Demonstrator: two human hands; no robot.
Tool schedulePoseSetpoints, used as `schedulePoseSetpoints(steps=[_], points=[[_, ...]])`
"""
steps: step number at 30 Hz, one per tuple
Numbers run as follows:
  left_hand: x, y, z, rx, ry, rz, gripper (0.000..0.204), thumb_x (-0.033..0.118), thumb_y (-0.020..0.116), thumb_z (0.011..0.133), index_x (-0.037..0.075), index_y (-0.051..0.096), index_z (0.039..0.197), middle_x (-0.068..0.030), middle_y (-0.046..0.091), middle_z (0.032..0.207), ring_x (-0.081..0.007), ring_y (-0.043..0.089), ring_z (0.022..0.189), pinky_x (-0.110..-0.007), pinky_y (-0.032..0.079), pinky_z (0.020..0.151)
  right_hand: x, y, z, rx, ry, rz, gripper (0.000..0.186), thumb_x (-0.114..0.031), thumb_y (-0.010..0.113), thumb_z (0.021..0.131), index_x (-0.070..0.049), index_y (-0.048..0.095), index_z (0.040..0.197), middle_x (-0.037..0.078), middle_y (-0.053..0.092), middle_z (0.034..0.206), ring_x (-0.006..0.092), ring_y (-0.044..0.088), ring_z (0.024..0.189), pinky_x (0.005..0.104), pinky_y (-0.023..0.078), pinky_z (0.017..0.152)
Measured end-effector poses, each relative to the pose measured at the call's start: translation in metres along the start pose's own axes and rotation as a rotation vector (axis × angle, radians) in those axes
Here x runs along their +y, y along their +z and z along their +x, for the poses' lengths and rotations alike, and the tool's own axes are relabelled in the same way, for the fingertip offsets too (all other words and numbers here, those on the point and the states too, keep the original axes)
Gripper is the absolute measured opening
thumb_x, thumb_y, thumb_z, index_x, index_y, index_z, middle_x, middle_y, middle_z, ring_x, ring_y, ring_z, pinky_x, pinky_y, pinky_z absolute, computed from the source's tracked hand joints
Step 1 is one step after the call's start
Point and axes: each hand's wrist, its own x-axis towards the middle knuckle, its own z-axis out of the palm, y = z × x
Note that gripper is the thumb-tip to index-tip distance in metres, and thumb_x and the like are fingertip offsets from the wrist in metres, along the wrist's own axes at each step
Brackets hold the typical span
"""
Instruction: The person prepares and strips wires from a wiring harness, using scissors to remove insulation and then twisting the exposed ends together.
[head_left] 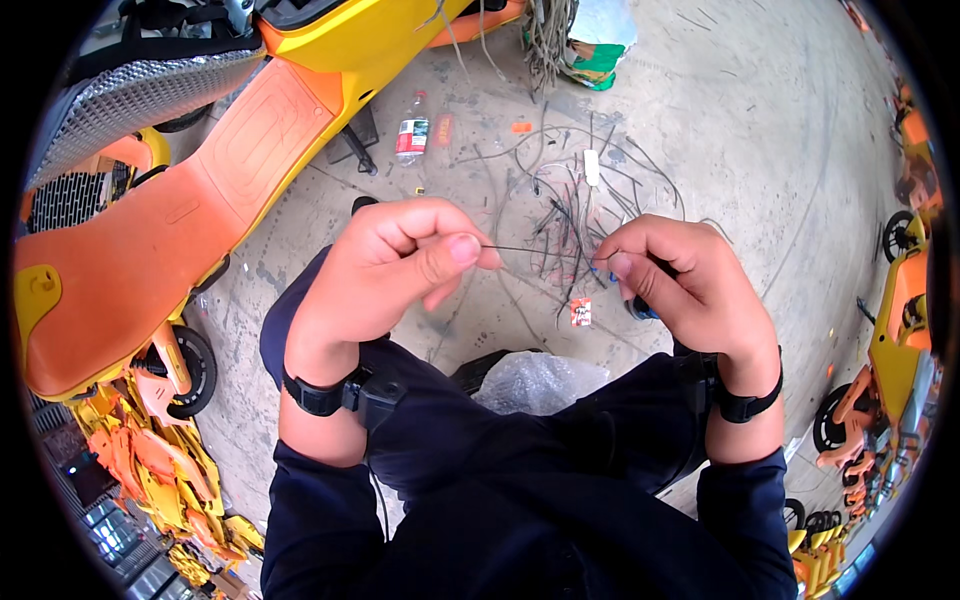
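A thin dark wire [512, 248] stretches out from the pinched thumb and forefinger of my left hand [385, 262], toward my right. Facing it, my right hand [685, 280] has its thumb pressed to the forefinger in a pinch. A short bit of thin wire seems to show at those fingertips, but whether it is the same wire I cannot tell. Below both hands, a tangle of cut black and grey wires [565, 225] lies on the concrete floor.
To the left stands a yellow and orange scooter body [265, 140]. On the floor are a plastic bottle [412, 128], a white strip [591, 168], a small red packet [580, 311] and a green-white bag [595, 60]. Bubble wrap [540, 382] lies between my legs. More scooters [890, 340] line the right.
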Motion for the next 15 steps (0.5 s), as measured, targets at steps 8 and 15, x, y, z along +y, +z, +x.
schedulePoseSetpoints(steps=[8,15], points=[[-0.002,0.0,0.008,0.114,0.055,-0.144,0.021,0.017,0.054,0.093,-0.003,0.06,0.089,-0.0021,0.056,0.066,-0.0036,0.04,0.045,-0.021,0.038,0.048,-0.002,0.004,0.0,-0.163,0.1,0.572,0.012,0.002,0.051,0.09,0.003,0.061,0.096,0.003,0.061,0.078,0.0084,0.056,0.064,0.0221,0.045,0.06],[-0.026,0.019,0.029,0.59,0.513,0.668,0.015,0.016,0.061,0.087,0.003,0.061,0.091,-0.0074,0.059,0.077,-0.0221,0.056,0.068,-0.03,0.045,0.061,-0.004,0.011,0.008,-0.18,0.19,0.792,0.013,-0.002,0.052,0.09,0.002,0.063,0.097,0.002,0.062,0.076,0.0059,0.057,0.065,0.0192,0.043,0.058]])
